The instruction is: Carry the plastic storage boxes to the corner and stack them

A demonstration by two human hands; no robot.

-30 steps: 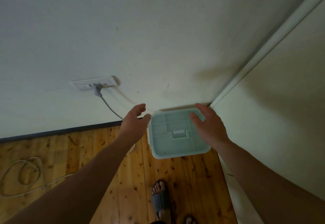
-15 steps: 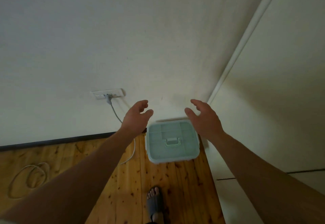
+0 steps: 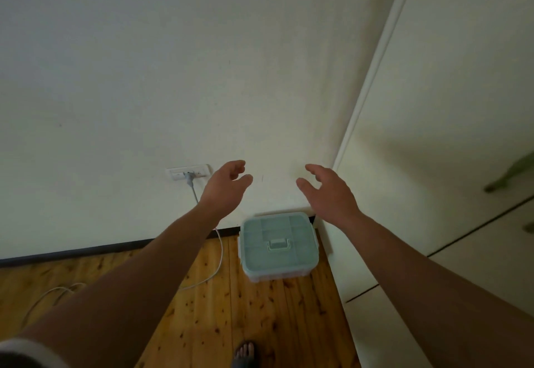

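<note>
Pulling back from the box now. A second ago both hands were right down at its sides, half a second ago they'd already lifted clear, and now they're up in front of the wall with the box well below them. So it's been let go and left where it is.

Left hand sits at about 11 o'clock from the box, right hand at about 1 o'clock. Both are loose and spread, fingers slightly curled, holding nothing at all.

The box is on the wood floor, tucked into the corner: back edge up against the skirting of the wall, right side just beside the white panel. Lid's on, handle lying flat in the middle. I can't tell from above whether it's one box or a stack, though the front edge looks layered.

Off at 9 o'clock from the box there's a cable hanging from the socket and trailing over the floor, near the box but not touching it. A sandalled foot shows at 6 o'clock.

My read: this drop-off is done, so the next job would be fetching another box, if any are left.
</note>
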